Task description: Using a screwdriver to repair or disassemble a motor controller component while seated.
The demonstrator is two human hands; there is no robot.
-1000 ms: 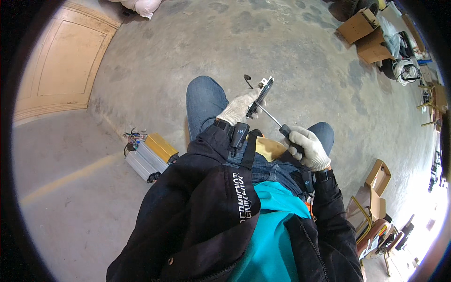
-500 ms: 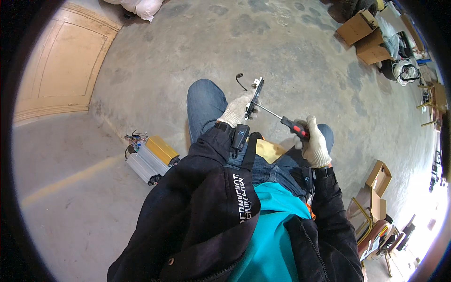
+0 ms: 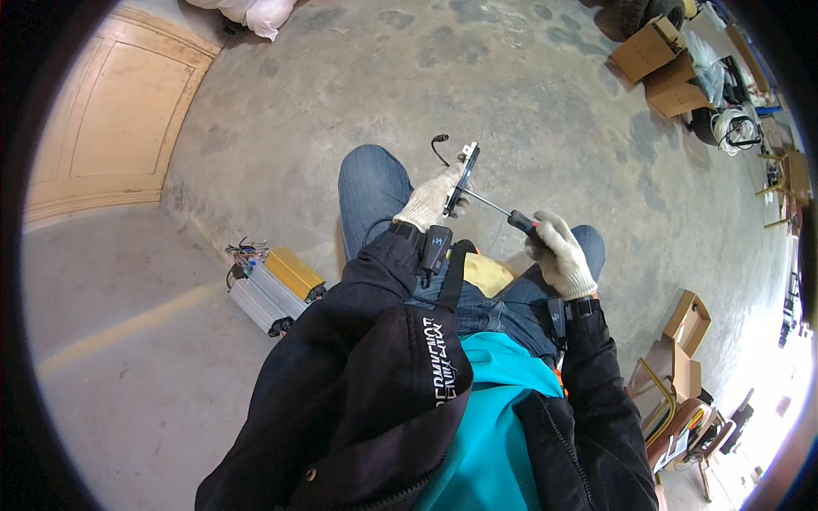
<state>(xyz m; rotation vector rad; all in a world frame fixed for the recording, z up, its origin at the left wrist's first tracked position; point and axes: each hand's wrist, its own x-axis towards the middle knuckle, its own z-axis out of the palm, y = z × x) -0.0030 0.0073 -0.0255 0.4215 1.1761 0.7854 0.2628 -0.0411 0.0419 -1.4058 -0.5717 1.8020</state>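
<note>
My left hand [image 3: 431,198], in a white knit glove, is closed round a slim black-and-silver device [image 3: 463,177] held tilted above my left knee. A short black cable [image 3: 439,152] with a plug end sticks out beside the device's far end. In my gloved right hand [image 3: 558,258] is a screwdriver [image 3: 520,221] with a black and red handle, mostly covered by the fingers. Its steel shaft runs leftward, and the tip meets the side of the device. Exactly where the tip sits is too small to make out.
Metal boxes, silver [image 3: 264,298] and gold [image 3: 295,274], with loose wires lie on the floor at my left. A wooden panel [image 3: 119,111] stands far left. Cardboard boxes [image 3: 649,51] and coiled white cable [image 3: 736,130] are at the far right; an opened carton [image 3: 687,324] and chair are nearer.
My right hand has turned and wrapped further over the screwdriver handle, hiding most of its red part. The left hand and device have barely moved.
</note>
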